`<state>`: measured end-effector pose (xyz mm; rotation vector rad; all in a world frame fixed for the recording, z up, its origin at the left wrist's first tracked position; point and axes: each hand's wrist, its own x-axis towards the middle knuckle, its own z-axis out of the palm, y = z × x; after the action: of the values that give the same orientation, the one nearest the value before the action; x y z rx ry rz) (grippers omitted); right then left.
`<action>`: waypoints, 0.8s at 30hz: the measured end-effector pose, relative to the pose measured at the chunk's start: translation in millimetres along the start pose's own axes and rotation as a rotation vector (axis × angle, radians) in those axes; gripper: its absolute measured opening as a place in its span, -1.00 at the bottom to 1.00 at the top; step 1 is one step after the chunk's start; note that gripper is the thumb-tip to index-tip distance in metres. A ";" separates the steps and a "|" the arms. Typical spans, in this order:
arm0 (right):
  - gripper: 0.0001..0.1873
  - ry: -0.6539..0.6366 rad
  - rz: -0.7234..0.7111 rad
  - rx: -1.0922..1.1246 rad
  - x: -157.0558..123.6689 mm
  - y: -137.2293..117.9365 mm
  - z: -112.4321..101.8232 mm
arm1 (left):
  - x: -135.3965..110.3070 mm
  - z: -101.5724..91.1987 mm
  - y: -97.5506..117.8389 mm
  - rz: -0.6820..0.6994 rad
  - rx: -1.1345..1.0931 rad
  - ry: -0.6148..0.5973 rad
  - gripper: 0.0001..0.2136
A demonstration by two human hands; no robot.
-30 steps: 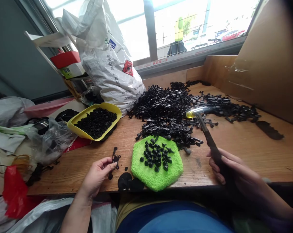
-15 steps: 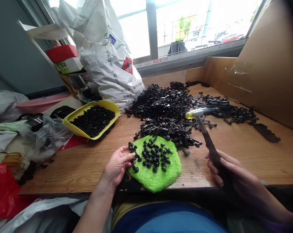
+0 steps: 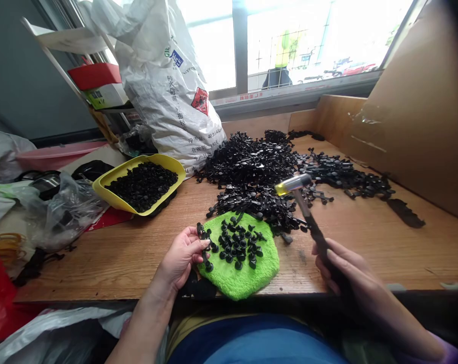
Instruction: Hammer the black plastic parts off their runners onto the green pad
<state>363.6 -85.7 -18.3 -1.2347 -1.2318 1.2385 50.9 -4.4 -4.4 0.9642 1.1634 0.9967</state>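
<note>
My left hand [image 3: 185, 255] is closed at the left edge of a green cloth [image 3: 232, 285], pinching a strip of black plastic parts [image 3: 205, 255] between thumb and fingers. Several loose black knob-like pieces [image 3: 238, 242] lie on the cloth beside it. In my right hand [image 3: 344, 268] is a hammer [image 3: 308, 215] with a dark handle, a metal head and a yellow end. The hammer head is raised to the right of the cloth, in front of the heap and apart from the pieces on the cloth.
A large heap of black plastic parts [image 3: 247, 159] spreads behind the cloth, with more trailing right. A yellow tub [image 3: 99, 189] of small black pieces stands at left. Behind it leans a white sack [image 3: 156, 91]. A cardboard sheet [image 3: 414, 111] bounds the right side.
The hammer in my right hand has swung left and a little lower, nearer the cloth. My left hand keeps its hold on the black strip. The view has shifted slightly.
</note>
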 end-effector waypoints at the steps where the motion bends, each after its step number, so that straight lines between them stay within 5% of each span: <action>1: -0.76 -0.022 -0.031 -0.114 -1.2 -3.6 1.8 | 0.3 -0.1 0.0 0.003 0.006 -0.005 -0.71; 6: -0.80 -0.204 -0.269 -0.606 -1.4 -20.7 18.8 | 2.2 -0.7 -2.6 0.028 -0.007 -0.025 -0.69; 10: -0.81 -0.327 -0.300 -0.834 2.2 -27.3 34.3 | 2.3 -0.5 -4.7 0.053 0.004 -0.024 -0.72; 16: -0.84 -0.217 -0.393 -0.841 0.7 -33.4 42.4 | 2.1 -1.1 -4.1 0.048 0.000 -0.033 -0.71; 20: -0.82 -0.306 -0.315 -1.027 2.9 -32.3 42.6 | 2.8 -1.1 -3.3 0.068 -0.001 -0.022 -0.72; 24: -0.83 -0.259 -0.335 -0.960 3.8 -36.1 43.0 | 3.6 -1.0 -2.9 0.056 -0.003 -0.031 -0.71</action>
<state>319.7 -82.1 16.7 -1.4366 -2.2616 0.5414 50.7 -1.6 -8.3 1.0117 1.1140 1.0240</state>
